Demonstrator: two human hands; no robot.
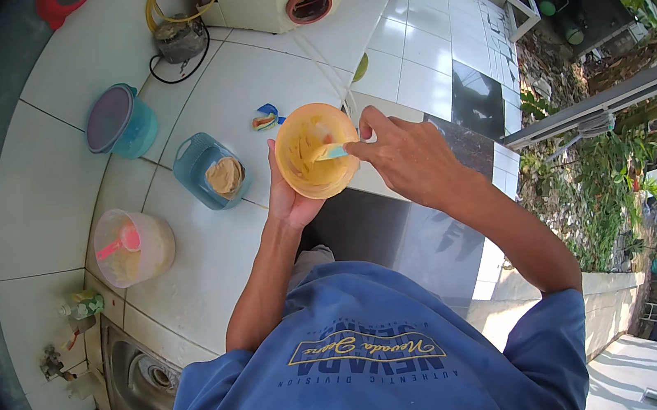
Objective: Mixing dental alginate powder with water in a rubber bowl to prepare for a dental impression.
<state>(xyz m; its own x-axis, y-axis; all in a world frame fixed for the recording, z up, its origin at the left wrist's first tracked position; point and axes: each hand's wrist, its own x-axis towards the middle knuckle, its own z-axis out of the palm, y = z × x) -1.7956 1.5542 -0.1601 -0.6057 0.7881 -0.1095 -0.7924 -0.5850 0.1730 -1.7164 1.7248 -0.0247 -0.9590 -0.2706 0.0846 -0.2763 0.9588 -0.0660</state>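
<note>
Yellow bowl (341,127) in left hand (289,198), beside right hand (412,157).

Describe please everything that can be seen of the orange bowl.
The orange bowl is round and plastic-looking, its open top facing the camera. Yellow, paste-like smears coat its inside. It is held up near the edge of the white-tiled counter, the left hand cupping its left and near side. A pale blue utensil, held by the right hand, reaches into it.
</note>
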